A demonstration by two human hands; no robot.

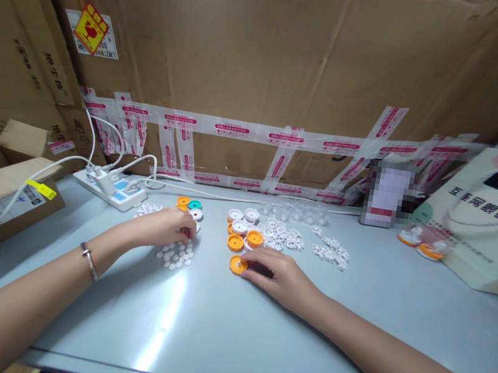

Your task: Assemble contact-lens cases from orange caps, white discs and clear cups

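Cap (233,268), orange, is pinched at its rim by the right hand (283,274), just in front of other caps (235,243) on the table (224,340). Left hand (169,226) curls over white discs (175,257); whether it grips one cannot be told.

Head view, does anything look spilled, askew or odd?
The yellow sticker on the big box looks askew, tilted across the white label. The white discs by the left hand lie loose but clustered, probably not spilled.
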